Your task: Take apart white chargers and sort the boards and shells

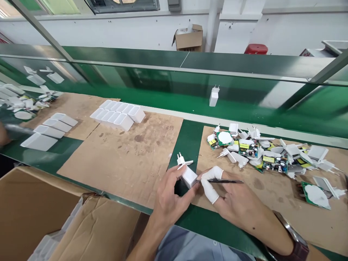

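Here the left hand (170, 197) grips a white plastic plug-in charger (187, 174); the right hand (233, 201) pinches a thin black metal tool (225, 181) just beside it.

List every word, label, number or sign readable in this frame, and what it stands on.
None can be read.
Yellow labels on the circuit boards: too small, blurred.
White charger in the left hand: no print shows.
Black tool in the right hand: no print shows.

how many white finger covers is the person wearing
2, both on the right hand: upper cover above the black tool, lower cover below it; more may be hidden.
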Motion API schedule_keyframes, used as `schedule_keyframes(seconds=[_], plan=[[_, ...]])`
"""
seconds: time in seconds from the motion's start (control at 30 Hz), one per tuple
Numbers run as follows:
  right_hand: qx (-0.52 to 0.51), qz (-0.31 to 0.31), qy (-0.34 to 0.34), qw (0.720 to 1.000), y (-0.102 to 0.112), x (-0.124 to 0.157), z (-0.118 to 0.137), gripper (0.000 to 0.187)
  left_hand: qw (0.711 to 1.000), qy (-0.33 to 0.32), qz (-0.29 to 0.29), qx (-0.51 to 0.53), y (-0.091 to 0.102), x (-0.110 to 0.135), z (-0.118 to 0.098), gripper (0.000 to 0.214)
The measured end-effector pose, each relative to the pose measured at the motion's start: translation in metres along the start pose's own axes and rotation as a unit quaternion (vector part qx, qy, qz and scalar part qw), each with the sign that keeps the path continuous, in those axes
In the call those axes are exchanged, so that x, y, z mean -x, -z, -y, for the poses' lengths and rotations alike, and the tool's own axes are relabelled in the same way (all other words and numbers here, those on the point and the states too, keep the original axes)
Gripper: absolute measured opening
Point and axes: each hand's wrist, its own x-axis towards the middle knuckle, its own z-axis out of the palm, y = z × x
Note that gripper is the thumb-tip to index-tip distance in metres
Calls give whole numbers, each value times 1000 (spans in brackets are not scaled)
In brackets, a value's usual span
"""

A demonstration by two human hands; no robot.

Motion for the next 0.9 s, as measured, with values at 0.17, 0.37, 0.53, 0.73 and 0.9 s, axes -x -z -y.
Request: schedule_keyframes(seconds=[0.17,0.37,0.53,0.73,0.9], plan=[[15,15,64,998,4,-4,2,26,1000,11,-9,24,-1,1,0,42],[-67,-62,-19,996,-13,9,-9,19,976,173,25,131,1,-2,6,47],[-100,-147,-19,984,-5,23,-9,15,934,250,40,250,6,-8,1,47],[-101,-169,-9,980,3,29,-10,18,920,276,40,274,9,-13,-3,50],[-119,-146,-6,982,-4,30,-14,16,921,270,39,278,9,-13,-2,50]])
